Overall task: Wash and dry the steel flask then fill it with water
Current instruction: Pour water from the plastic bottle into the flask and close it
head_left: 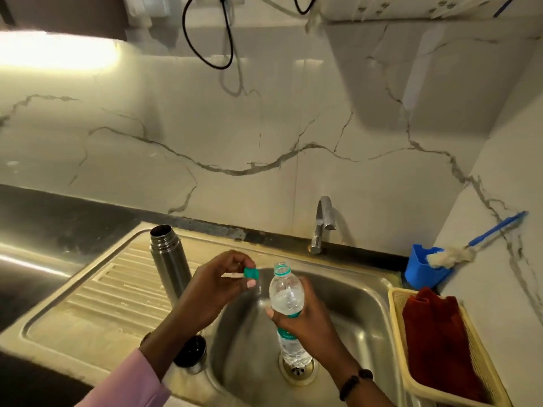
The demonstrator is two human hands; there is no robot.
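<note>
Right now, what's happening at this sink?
A person stands at a steel sink with a plastic water bottle held upright over the basin in the right hand. The left hand pinches the bottle's green cap, so the bottle is open. The steel flask stands open on the drainboard, untouched, and its dark lid lies near the basin's edge. A red cloth sits in a yellow basket on the right.

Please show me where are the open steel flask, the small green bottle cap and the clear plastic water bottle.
open steel flask [169,264], head view, middle of its body
small green bottle cap [251,273], head view, its side
clear plastic water bottle [286,292], head view, upper body
</note>
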